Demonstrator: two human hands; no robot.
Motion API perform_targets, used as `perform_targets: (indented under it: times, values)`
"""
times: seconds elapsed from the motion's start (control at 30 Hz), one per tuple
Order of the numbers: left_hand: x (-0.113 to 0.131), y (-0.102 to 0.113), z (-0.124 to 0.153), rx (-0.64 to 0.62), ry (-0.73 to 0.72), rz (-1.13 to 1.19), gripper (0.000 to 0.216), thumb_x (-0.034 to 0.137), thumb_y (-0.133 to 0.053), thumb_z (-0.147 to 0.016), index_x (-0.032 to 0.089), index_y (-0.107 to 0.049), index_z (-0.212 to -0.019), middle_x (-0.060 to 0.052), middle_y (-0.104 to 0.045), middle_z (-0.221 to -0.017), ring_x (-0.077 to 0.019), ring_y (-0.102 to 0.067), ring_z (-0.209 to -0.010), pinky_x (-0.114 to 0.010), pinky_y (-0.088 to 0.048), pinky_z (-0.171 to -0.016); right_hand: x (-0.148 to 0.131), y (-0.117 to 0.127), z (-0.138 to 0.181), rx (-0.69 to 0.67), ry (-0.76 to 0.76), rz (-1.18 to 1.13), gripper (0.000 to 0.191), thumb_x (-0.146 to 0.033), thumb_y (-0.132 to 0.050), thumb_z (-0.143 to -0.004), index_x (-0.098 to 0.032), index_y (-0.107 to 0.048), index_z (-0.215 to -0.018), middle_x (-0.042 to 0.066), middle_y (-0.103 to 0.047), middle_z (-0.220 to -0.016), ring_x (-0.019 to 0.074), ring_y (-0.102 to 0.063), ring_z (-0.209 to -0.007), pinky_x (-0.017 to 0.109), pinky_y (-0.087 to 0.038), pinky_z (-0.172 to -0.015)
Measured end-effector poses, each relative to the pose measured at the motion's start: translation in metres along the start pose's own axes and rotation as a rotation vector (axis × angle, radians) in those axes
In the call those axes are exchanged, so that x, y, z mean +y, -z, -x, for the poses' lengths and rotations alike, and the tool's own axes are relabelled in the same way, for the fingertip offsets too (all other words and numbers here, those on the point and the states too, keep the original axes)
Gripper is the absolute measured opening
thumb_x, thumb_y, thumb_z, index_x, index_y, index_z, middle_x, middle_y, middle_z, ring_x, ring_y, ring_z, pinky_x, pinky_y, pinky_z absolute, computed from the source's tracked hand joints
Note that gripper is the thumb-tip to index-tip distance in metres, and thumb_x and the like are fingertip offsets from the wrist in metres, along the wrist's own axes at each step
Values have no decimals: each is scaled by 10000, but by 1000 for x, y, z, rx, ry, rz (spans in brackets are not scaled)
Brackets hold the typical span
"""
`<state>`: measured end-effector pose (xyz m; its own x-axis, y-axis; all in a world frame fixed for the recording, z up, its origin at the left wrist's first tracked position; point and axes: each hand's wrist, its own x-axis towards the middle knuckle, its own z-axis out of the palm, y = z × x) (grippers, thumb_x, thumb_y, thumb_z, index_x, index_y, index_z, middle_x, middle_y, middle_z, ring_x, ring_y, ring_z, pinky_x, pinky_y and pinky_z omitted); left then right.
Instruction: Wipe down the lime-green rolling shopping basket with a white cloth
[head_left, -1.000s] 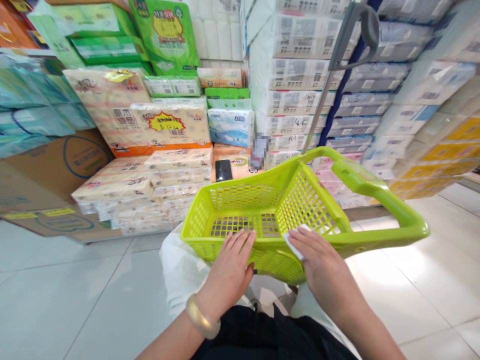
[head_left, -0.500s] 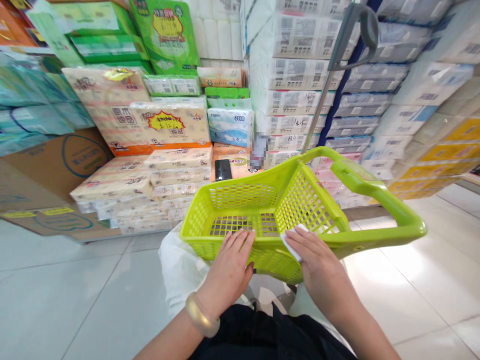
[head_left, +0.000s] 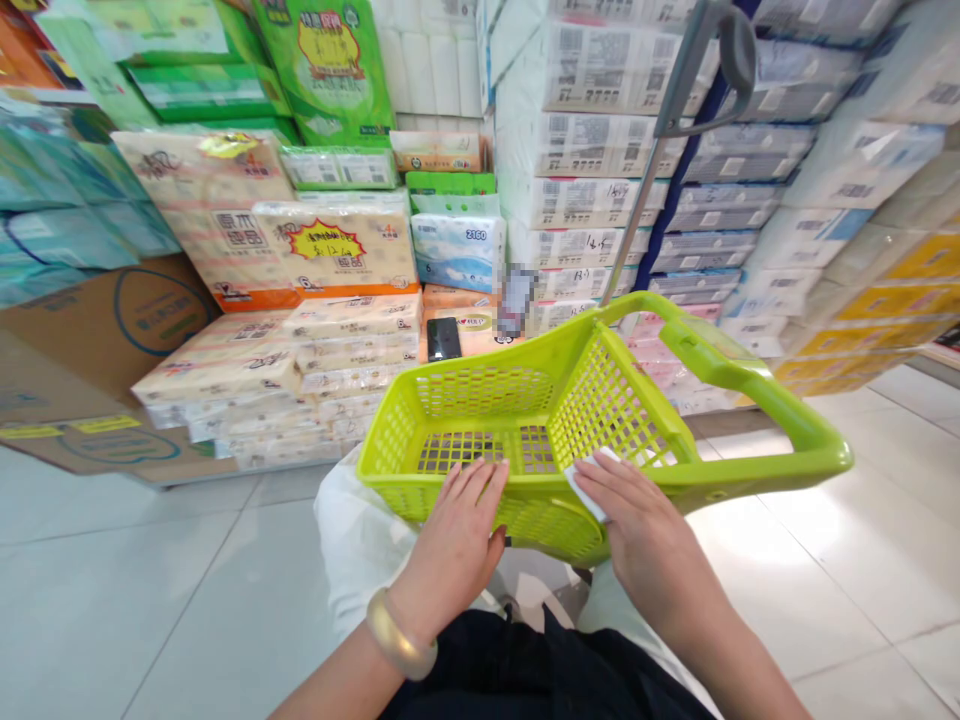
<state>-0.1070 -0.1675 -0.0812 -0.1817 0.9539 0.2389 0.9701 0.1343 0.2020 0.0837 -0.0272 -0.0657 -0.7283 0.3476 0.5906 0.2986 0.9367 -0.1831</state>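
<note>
A lime-green plastic shopping basket (head_left: 480, 390) with a long handle sits tilted across my lap, its mesh floor in view. My left hand (head_left: 457, 530) holds the near rim, fingers laid over it and thumb on the outer side. A gold bangle (head_left: 401, 635) circles that wrist. Farther right, my right hand (head_left: 645, 530) presses a folded white tissue (head_left: 589, 485) against the same rim, near the basket's handle end. Part of the tissue is hidden under the fingers.
Wrapped tissue packs (head_left: 352, 245) are stacked beyond the basket, with more stacks (head_left: 600, 150) behind to the right. A black phone (head_left: 443, 338) lies on an orange pack. A grey pull handle (head_left: 705, 70) rises at the back; a cardboard box (head_left: 105, 350) stands left on the tiled floor.
The view shifts very slightly. Both hands stay at the near rim, and the tissue in my right hand is almost in the same spot.
</note>
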Motion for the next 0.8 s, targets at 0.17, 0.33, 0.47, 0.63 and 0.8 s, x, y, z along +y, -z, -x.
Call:
perform_targets:
  times: [0.17, 0.33, 0.47, 0.63, 0.8]
  values:
    - [0, -1, -1, -8, -1, -1, 682, 168, -512, -830, 167, -304, -1479, -146, -497, -1440, -295, -410, -1374, -542, -325, -1150, 3, 5, 5, 54, -83, 96, 507, 5, -396, -797, -156, -687, -1180, 79, -700, -1226, 251, -610, -1210, 468, -492, -1053]
    - [-1, -1, 0, -9, -21, -8, 696, 149, -502, -824, 154, -289, -1487, -141, -473, -1464, -286, -383, -1392, -542, -296, -1163, -22, -22, -6, 26, 14, 28, 523, 36, -366, -802, -154, -696, -1162, 69, -706, -1216, 219, -617, -1199, 438, -512, -1036]
    - [0, -1, 0, -19, -36, 2, 762, 122, -505, -808, 210, -241, -1517, -117, -440, -1490, -288, -339, -1414, -554, -274, -1165, -3, -3, 1, 45, -22, 46, 528, 17, -367, -796, -169, -689, -1171, 55, -709, -1211, 231, -622, -1197, 439, -541, -1002]
    - [3, -2, -2, -26, -42, 31, 762, 118, -505, -809, 243, -251, -1516, -110, -425, -1494, -298, -311, -1426, -589, -252, -1162, 15, 15, 11, 126, -90, 109, 484, -25, -405, -805, -148, -672, -1190, 87, -691, -1238, 265, -602, -1223, 482, -514, -1029]
    - [7, -6, -8, -48, -36, 63, 748, 106, -504, -809, 251, -273, -1506, -105, -430, -1492, -304, -285, -1439, -603, -257, -1156, -7, -14, 1, 79, -9, 83, 525, 35, -367, -798, -158, -690, -1165, 66, -706, -1217, 231, -622, -1199, 436, -518, -1032]
